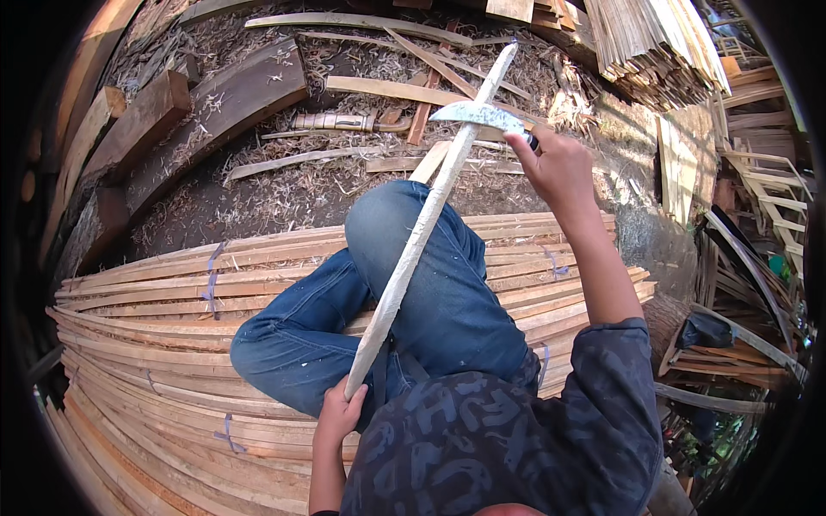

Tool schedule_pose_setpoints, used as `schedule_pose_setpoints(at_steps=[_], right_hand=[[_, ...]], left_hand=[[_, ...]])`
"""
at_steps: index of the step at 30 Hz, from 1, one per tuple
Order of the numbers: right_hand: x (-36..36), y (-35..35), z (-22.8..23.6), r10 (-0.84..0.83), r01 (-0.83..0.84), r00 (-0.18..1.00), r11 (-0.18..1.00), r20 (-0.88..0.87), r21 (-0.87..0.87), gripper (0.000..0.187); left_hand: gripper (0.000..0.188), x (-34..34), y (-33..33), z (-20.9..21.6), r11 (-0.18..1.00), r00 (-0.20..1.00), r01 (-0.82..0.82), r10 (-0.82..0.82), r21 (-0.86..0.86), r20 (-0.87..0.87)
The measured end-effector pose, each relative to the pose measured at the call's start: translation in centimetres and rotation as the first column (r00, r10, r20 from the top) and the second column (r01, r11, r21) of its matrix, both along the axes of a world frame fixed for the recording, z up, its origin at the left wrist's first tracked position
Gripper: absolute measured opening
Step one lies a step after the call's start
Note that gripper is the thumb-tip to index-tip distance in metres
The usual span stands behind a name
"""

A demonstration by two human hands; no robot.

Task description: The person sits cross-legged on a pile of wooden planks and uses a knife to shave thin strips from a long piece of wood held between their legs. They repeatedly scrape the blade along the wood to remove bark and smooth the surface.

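Nearest, the left hand (342, 411) is closed around the near end of the stick (413, 245), which slants away to the far right, passing over the jeans (430, 267). On both sides of the legs lie long slats (146, 288), bunched with purple ties (212, 284). Further off, to the right, the right hand (557, 168) is wrapped around the handle of a curved knife (492, 118), its blade crossing the stick near the far end. Beyond are shavings (301, 193), loose strips, thick beams (249, 90) at the far left and a stack (650, 43) at the far right.

The stick looks light for its length, stiff, and rough enough not to slip, though its edges may splinter. The near end, well apart from the blade, seems the safest hold; gripped there, the far end would probably wobble.
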State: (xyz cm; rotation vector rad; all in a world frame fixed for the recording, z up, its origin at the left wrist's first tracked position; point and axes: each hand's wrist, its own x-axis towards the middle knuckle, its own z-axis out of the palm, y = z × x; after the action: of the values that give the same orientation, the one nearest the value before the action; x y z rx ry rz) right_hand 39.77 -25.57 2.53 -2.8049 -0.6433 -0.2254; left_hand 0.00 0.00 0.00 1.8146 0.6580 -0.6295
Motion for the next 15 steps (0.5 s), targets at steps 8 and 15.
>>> schedule_pose_setpoints(at_steps=[8, 15], right_hand=[[8.3, -2.8, -1.7, 0.002, -0.007, 0.938, 1.000, 0.347, 0.013, 0.064], [1.0, 0.9, -1.8, 0.262, -0.264, 0.960, 0.964, 0.099, 0.013, 0.054]], left_hand=[[0.021, 1.4, 1.0, 0.6, 1.000, 1.000, -0.008, 0.008, 0.007, 0.030], [0.019, -0.8, -0.1, -0.2, 0.998, 0.998, -0.055, 0.054, -0.037, -0.039]])
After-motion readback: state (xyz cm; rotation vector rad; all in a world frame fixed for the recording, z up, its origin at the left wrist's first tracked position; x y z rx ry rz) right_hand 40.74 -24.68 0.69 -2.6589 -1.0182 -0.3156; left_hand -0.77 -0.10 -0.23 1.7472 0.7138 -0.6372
